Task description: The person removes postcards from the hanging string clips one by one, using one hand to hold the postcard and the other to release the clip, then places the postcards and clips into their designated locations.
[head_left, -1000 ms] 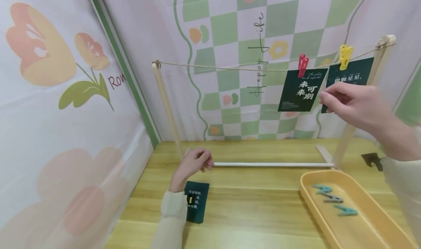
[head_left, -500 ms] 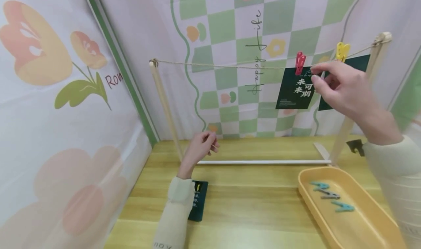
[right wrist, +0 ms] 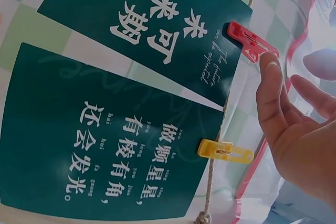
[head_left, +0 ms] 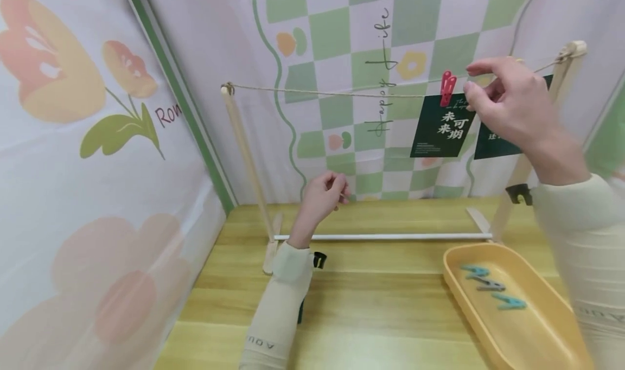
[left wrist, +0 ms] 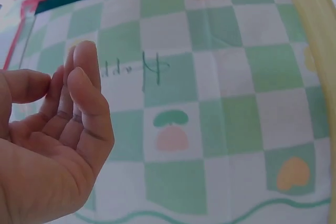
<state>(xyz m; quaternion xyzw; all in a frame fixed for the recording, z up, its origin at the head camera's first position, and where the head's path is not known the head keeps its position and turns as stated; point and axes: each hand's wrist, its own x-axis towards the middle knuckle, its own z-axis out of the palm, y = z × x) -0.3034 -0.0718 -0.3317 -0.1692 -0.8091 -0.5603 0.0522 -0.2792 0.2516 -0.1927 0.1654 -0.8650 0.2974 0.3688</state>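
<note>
In the head view, two dark green cards hang from a twine line (head_left: 317,93). A red clothespin (head_left: 446,88) clips the left card (head_left: 439,127); a yellow clothespin (right wrist: 226,151) clips the right card (right wrist: 105,145). My right hand (head_left: 520,107) is just right of the red clothespin, thumb and forefinger apart, holding nothing. It hides part of the right card in the head view. Lower and further left, my left hand (head_left: 322,196) hovers in the air. Its fingers (left wrist: 89,85) are loosely bent, with nothing in them.
A yellow tray (head_left: 451,275) holds a few clothespins, among them a teal one (head_left: 510,302). Wooden posts (head_left: 248,161) carry the twine, with a white rod (head_left: 390,237) between their feet. My left sleeve covers most of another dark card (head_left: 300,313) on the table.
My right hand has moved up and left from the right card to beside the red clothespin. My left hand has risen and shifted right, its sleeve now covering most of the card on the table.
</note>
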